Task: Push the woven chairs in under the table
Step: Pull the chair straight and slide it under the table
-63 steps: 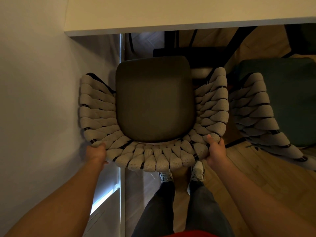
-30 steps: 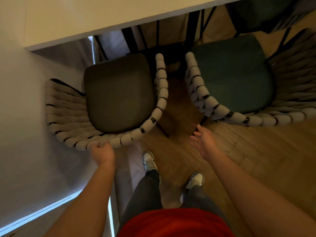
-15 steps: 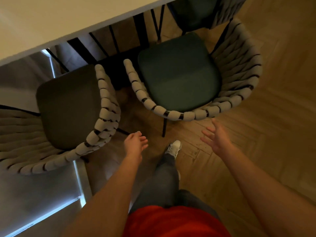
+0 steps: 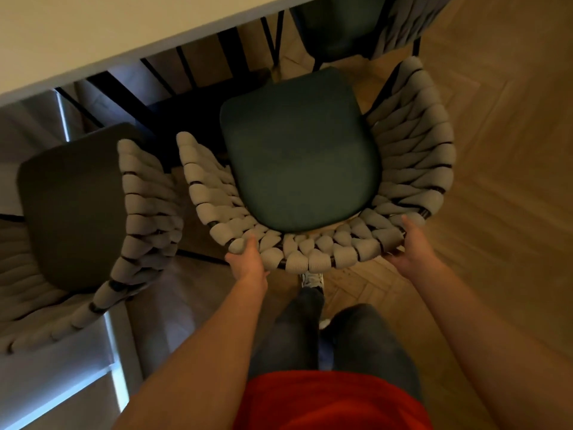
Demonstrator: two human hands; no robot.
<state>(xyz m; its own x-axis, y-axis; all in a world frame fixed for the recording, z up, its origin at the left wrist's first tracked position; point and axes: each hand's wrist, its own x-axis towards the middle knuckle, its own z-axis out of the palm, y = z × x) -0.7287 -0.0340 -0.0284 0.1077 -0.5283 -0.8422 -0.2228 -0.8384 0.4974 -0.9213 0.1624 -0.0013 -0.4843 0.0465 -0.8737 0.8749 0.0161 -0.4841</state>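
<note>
**Both hands on the green-seat chair**

We're gripping the woven chair (image 4: pixel 310 193) at center frame: left hand (image 4: pixel 246 262) and right hand (image 4: pixel 409 249) are clamping its back rim, wide apart. The table (image 4: pixel 108 32) is sitting upper left.

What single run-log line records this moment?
both hands: left, right | gripping woven chair with green cushion backrest | seat outside white table

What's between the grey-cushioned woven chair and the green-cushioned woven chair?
Head view: only a narrow strip of bare wooden floor separates the grey-cushioned woven chair from the green-cushioned woven chair.
</note>
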